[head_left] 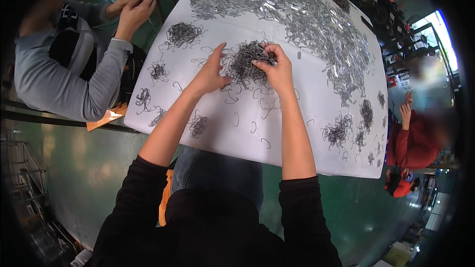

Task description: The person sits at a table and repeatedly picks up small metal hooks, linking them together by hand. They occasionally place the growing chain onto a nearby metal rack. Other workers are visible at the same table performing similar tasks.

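Observation:
A tangled clump of small dark metal hooks (246,62) lies on the white table cover (292,133) in front of me. My left hand (212,70) rests on the clump's left side with fingers spread. My right hand (276,66) grips the clump's right side, fingers pinched into the tangle. Loose single hooks (253,127) lie scattered on the cover just below my hands.
A broad spread of shiny loose metal pieces (307,15) covers the far half of the table. Smaller hook bundles (182,33) sit at left and bundles (339,131) at right. A person in grey (64,64) works at the left edge; another in red (415,143) sits right.

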The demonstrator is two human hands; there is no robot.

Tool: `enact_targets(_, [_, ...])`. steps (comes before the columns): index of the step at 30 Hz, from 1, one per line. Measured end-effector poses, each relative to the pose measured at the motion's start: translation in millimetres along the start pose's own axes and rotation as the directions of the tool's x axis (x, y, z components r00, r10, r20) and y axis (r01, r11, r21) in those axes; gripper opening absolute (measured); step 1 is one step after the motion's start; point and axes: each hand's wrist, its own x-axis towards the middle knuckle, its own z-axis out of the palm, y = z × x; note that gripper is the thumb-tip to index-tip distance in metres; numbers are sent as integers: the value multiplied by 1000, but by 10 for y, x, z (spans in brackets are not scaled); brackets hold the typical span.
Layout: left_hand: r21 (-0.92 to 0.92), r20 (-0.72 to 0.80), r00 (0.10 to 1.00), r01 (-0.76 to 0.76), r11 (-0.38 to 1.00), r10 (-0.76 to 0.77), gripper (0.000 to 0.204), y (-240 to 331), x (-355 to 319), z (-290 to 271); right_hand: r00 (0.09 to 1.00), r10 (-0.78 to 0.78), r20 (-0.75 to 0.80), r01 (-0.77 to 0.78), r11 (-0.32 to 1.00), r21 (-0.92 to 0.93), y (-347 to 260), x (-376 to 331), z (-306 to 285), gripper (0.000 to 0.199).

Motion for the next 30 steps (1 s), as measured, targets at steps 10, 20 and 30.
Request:
enact_targets(10, [-516,132,986,-19,857,101,26,99,514,169,987,151,52,-154,987,52,50,-165,-100,71])
enact_targets(20, [-235,219,938,-217,947,269,76,199,609,286,963,252,96,-268,939,215,-61,-84,-59,46])
enact_targets(30, [-33,105,972,-208,977,211,56,68,547,118,919,282,-274,-314,946,-78,17,-1198,-616,46])
